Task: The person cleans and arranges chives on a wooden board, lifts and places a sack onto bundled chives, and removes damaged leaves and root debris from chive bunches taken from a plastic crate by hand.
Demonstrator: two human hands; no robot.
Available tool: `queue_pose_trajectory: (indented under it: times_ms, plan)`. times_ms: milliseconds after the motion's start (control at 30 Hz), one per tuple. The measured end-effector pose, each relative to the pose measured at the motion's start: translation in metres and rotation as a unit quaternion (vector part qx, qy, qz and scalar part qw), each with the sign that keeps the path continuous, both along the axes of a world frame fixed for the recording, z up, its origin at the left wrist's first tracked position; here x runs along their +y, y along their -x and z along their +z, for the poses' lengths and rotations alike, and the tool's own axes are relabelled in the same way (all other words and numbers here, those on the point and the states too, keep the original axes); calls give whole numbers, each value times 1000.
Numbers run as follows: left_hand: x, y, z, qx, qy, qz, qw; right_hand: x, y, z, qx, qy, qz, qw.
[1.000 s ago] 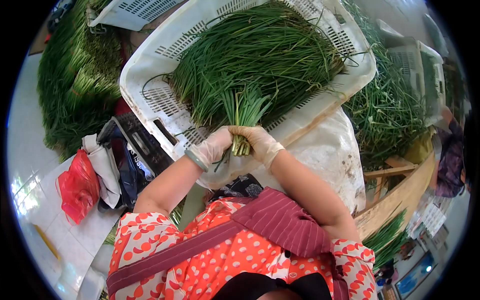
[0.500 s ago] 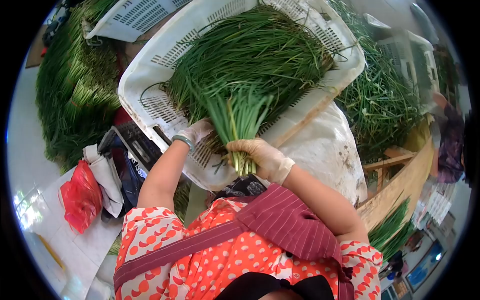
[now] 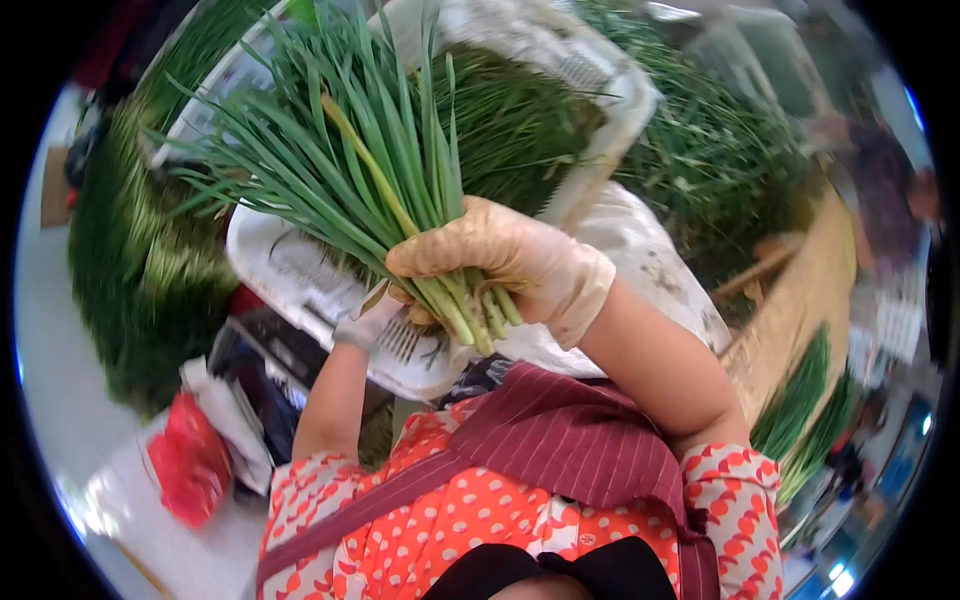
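A bunch of garlic chives [image 3: 370, 170], leaves fanned up and to the left, rises close to the camera. My right hand [image 3: 500, 260], in a soiled, pale thin glove, is closed around its lower stems, the pale ends sticking out below. Behind and below the bunch is my left hand [image 3: 372, 318], also gloved. Its fingers are mostly hidden by the chives and the right hand. Beneath both hands stands a white plastic crate [image 3: 275, 245] with slotted walls. More chives [image 3: 520, 130] lie heaped in it.
Tall stacks of chives [image 3: 140, 260] stand at left, with a red plastic bag [image 3: 188, 460] nearer me. Loose greens [image 3: 700, 160] are piled at right beside a wooden board [image 3: 790, 300]. Another person [image 3: 880, 200], blurred, is at the far right.
My right hand has lifted the bunch up toward the camera, and its leaves now tilt left. My left hand has moved slightly down and left. The view has shifted.
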State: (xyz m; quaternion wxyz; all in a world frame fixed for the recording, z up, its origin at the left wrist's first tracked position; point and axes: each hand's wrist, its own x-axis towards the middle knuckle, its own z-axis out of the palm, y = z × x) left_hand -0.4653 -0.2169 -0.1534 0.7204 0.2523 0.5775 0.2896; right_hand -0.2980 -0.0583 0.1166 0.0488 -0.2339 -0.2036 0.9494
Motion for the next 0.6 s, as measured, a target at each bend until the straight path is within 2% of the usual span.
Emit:
queue_pose_trajectory:
  times_ms: [133, 167, 200, 267, 333, 367, 400, 433, 500, 533, 567, 600]
  plan:
    - [79, -51, 48, -21, -89, 19, 996, 45, -103, 26, 15, -112, -112, 987]
    - [102, -70, 74, -48, -115, 16, 992, 45, -128, 28, -29, -166, -180, 969]
    - [126, -90, 100, -77, -141, 12, 987, 48, -154, 33, -33, -177, -202, 963]
    - [171, -132, 137, -96, -188, -49, 976, 52, -207, 35, -67, -202, -327, 921]
    - [200, -184, 187, -206, -248, -89, 942, 40, -256, 42, -68, -200, -397, 893]
    - [211, -215, 198, -209, -251, -115, 938, 31, -284, 41, -59, -172, -427, 886]
    - [219, -245, 207, -283, -259, -163, 909, 21, -310, 39, -27, -112, -433, 894]
    - [225, -277, 216, -355, -262, -209, 873, 9, -330, 36, -36, -141, -469, 871]
    - [232, -343, 209, -459, -180, -258, 831, -15, -366, 21, -62, -142, -522, 838]
    - [262, -346, 169, -496, -104, -250, 825, 4, -359, -25, -74, -96, -531, 839]
    - [264, -371, 165, -499, -99, -267, 819, -8, -371, -38, -95, -99, -538, 832]
    - [265, -393, 166, -486, -71, -242, 837, -21, -382, -50, -119, -73, -530, 836]
